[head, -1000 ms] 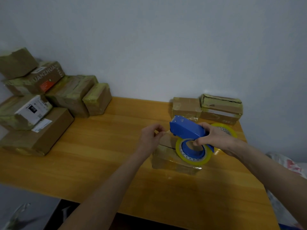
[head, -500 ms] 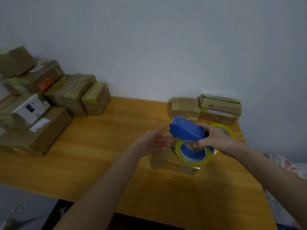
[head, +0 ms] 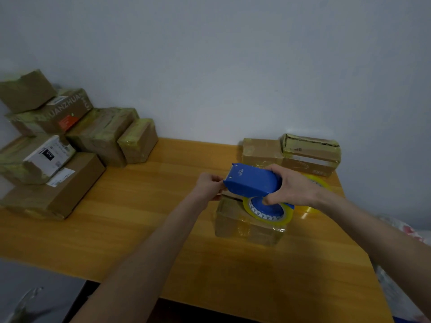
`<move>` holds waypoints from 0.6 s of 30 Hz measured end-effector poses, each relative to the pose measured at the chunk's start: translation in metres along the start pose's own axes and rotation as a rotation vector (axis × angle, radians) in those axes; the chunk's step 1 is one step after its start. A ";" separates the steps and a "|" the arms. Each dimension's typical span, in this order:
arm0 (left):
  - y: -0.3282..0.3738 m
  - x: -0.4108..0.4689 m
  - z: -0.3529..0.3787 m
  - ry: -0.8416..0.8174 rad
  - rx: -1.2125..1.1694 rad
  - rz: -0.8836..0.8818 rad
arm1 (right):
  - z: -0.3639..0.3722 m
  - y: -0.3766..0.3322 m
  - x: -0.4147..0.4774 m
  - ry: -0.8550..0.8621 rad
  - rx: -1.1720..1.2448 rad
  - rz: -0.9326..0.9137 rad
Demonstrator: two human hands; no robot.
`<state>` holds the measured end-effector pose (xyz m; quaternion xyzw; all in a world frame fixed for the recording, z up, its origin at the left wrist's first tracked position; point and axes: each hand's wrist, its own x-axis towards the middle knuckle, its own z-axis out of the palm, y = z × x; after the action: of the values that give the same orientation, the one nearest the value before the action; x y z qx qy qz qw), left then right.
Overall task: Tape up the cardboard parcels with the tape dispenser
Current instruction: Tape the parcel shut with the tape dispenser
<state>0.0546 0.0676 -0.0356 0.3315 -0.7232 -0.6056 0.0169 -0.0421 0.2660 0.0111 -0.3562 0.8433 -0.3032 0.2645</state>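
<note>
Since half a second ago my left hand [head: 208, 187] has drawn its spread fingers together and come up against the front end of the blue plastic tape dispenser [head: 253, 183], which sits a little more level than it did. My right hand [head: 295, 190] is wrapped round the dispenser's rear half, fingers over the top and thumb down by the blue hub. On that hub sits the roll of clear yellowish tape [head: 268, 212]. My left fingertips are bunched at the dispenser's front edge; whether they pinch the tape end there I cannot tell, as the blue body hides them.

I hold the dispenser just above the small brown cardboard parcel [head: 242, 226], already glossy with tape, which lies on the orange-brown wooden table [head: 140, 217] right of centre.

Behind my right hand, partly covered by it, a second yellowish tape roll [head: 320, 183] lies flat on the table. At the far edge against the pale grey wall [head: 233, 66] stand two more taped boxes side by side: a squat brown box [head: 261, 151] and a longer box with torn top edges [head: 311, 152].

On the table's left end is a stacked heap of taped cardboard boxes [head: 53, 159], some bearing white shipping labels.
</note>
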 end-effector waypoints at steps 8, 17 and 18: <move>-0.007 -0.001 0.005 0.086 0.002 0.075 | -0.007 -0.012 0.008 0.029 -0.215 -0.070; 0.002 -0.001 0.008 0.124 -0.059 0.170 | -0.018 -0.022 0.002 0.077 -0.205 -0.106; 0.000 -0.001 0.009 0.128 -0.048 0.163 | -0.017 -0.020 0.002 0.071 -0.220 -0.102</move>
<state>0.0514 0.0754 -0.0374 0.3091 -0.7305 -0.5970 0.1200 -0.0452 0.2588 0.0361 -0.4144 0.8612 -0.2345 0.1779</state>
